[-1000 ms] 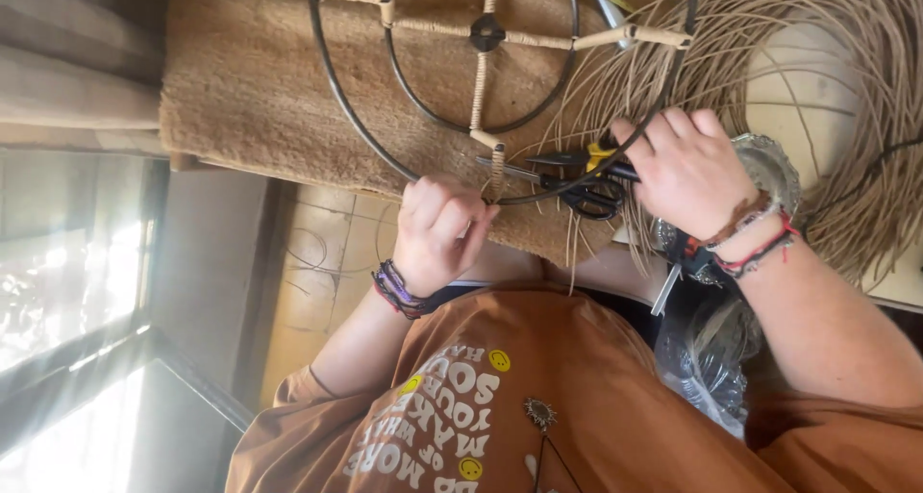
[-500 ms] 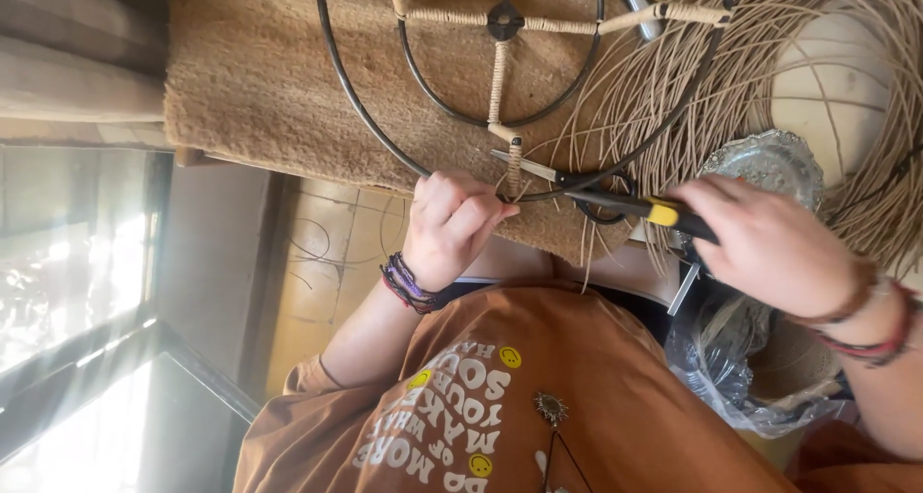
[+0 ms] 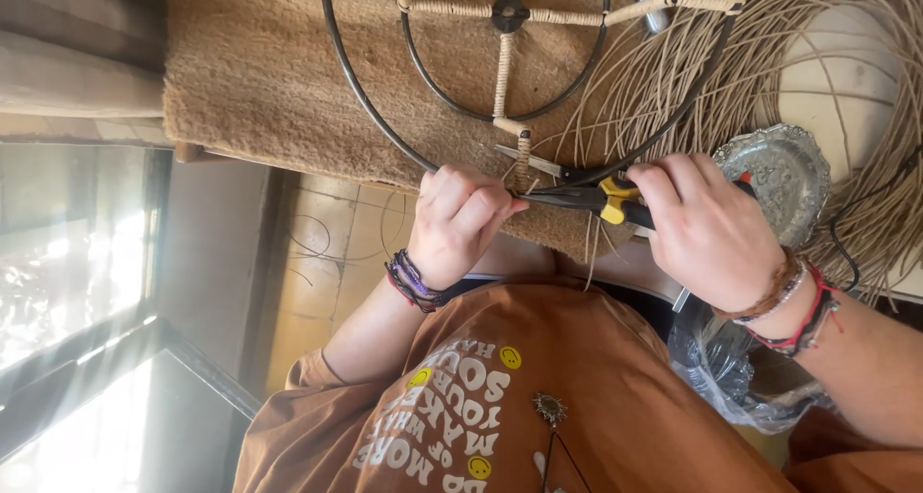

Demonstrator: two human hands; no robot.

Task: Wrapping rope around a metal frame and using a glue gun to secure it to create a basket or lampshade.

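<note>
1. L hand (image 3: 461, 226): fingers curled tight on the bottom arc of the black wire frame (image 3: 365, 99), just beside the short cane-wrapped stub (image 3: 522, 151). Whether a strand is also pinched underneath is hidden.
2. R hand (image 3: 707, 228): fingers wrapped narrow round the yellow-and-black handles of the pliers (image 3: 577, 197), holding them. The nose points at the L fingertips and meets them right below the stub. Can't tell what the nose bites on.
3. Frame lies on a coarse brown mat (image 3: 250, 79) on the desk. It has two rings and cane-bound spokes (image 3: 502, 75). Loose cane strands (image 3: 673, 79) fan out to the R, w/ a silver dish (image 3: 784, 171) near the R wrist and a plastic bag (image 3: 716, 368) below it.
4. Doing this bit well, imo: keep the L grip firm so the ring doesn't roll. Keep the plier nose close to the binding and pull in line w/ the strand, not sideways, since cane prob. kinks or splits if twisted. Squeeze only enough to hold. Keep L fingertips clear of the nose.
5. Vs. half a sec ago: the R hand sat further out to the R, low on the handles. Now it's nearer the frame and the nose has closed up on the L fingertips.
6. Vs. 1 s ago: the R hand was spread over the tool, higher up, and the L fist was a bit lower. The frame itself looks barely shifted.
</note>
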